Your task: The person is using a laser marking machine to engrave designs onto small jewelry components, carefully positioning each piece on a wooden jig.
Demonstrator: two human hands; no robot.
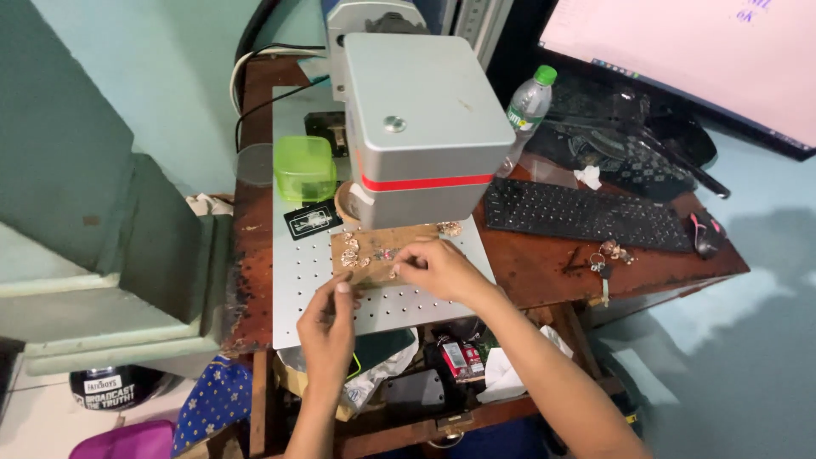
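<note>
The right hand (pixel 442 268) lay on the near edge of a thin brown wooden board (pixel 387 251) that rested on the perforated grey metal plate (pixel 306 280) under the grey box-shaped machine head with a red stripe (pixel 421 127). Its fingers (pixel 408 257) were curled together and nearly closed, as if pinching one small piece, but the piece was too small to see surely. The left hand (pixel 329 327) was held just before the board, the thumb and fingers (pixel 342 289) bent close to each other; I could not tell if they held anything. Several small copper-coloured metal pieces (pixel 353 251) were scattered on the board, just beyond the fingertips of both hands, and a few more lay at its far right corner. To my judgement, the arranging of pieces was only partly done, since they lay loosely and not in order. A green translucent plastic box (pixel 304 167) stood well beyond the left fingers, and a black keyboard (pixel 586 214) was far to the right of the right fingers.
</note>
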